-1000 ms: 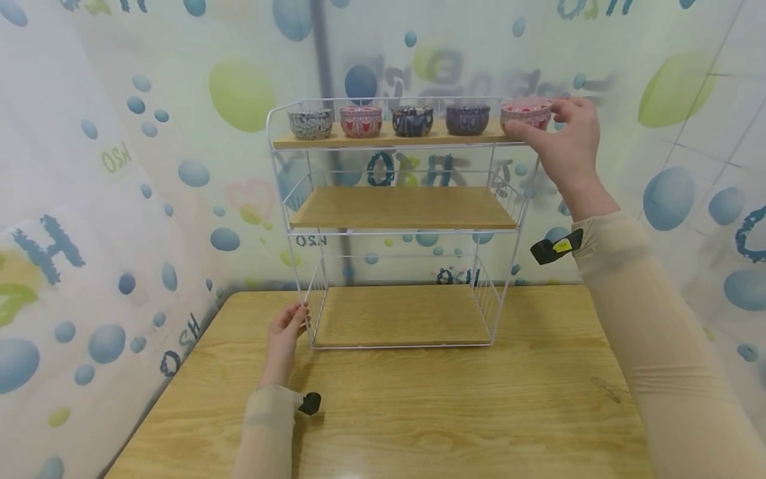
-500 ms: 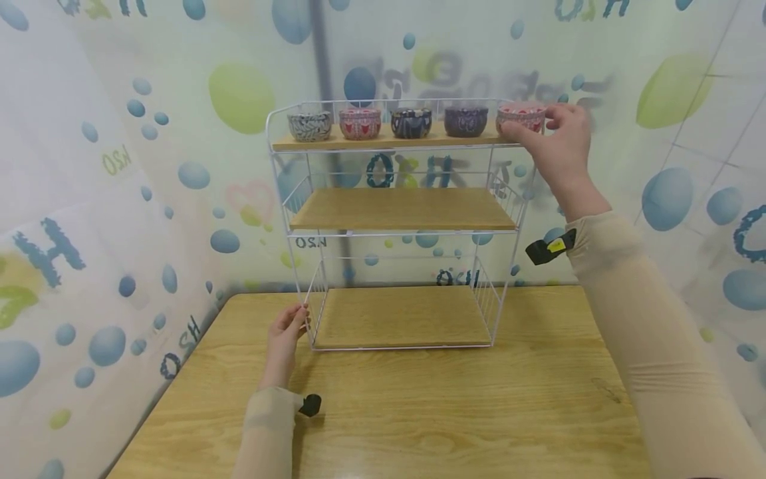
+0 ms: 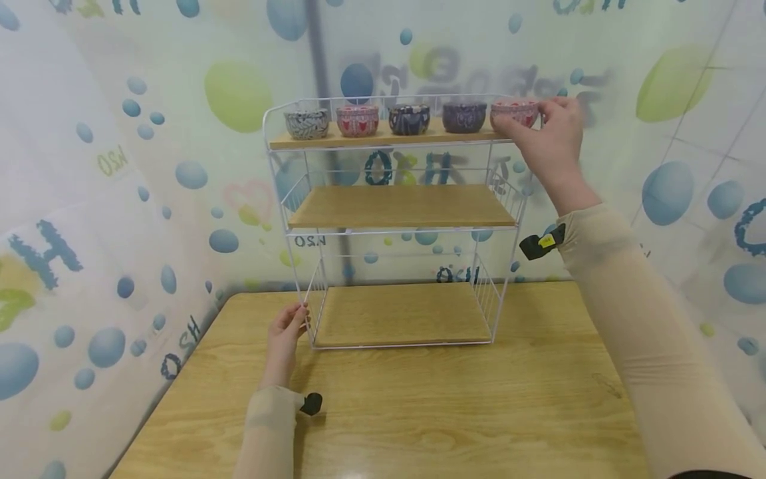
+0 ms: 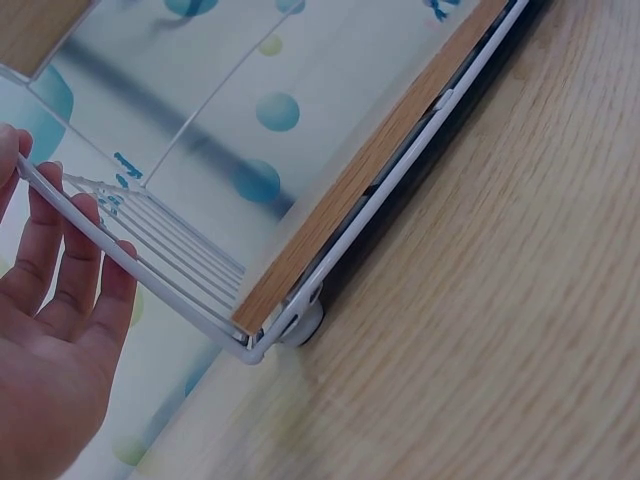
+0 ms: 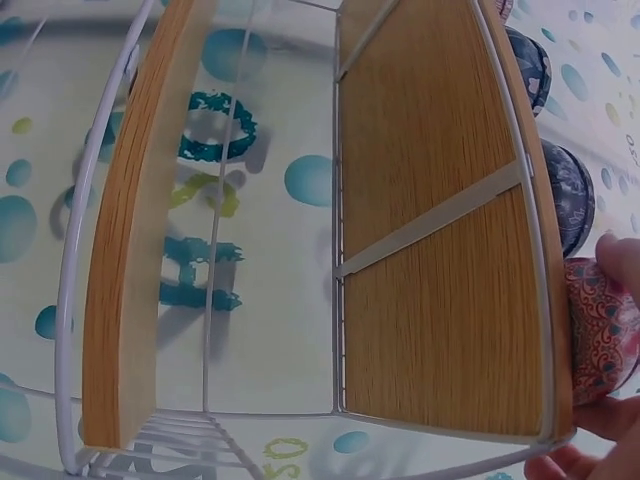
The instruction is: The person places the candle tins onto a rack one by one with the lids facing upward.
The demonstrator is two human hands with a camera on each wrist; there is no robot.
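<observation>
A white wire rack (image 3: 277,179) with three wooden shelves stands on the table. Low on its left side, my left hand (image 3: 284,339) grips the front post between thumb and fingers. In the left wrist view those fingers (image 4: 75,265) lie behind the white post (image 4: 150,285). Up at the right end of the top shelf (image 3: 383,140), my right hand (image 3: 553,143) holds a red patterned bowl (image 3: 522,114) between thumb and fingers. That bowl (image 5: 595,330) stands upright on the board in the right wrist view. A purple bowl (image 3: 464,118) is beside it, a small gap apart.
Along the same shelf stand a dark blue bowl (image 3: 409,120), another red patterned bowl (image 3: 357,122) and a grey-white leafy bowl (image 3: 307,125). Below are the middle shelf (image 3: 401,205) and bottom shelf (image 3: 401,316). Behind the wooden table (image 3: 419,412) hangs a bubble-print curtain (image 3: 239,96).
My right hand has slid the red bowl a little left along the top shelf, nearer the purple bowl. The left hand has kept its grip on the post.
</observation>
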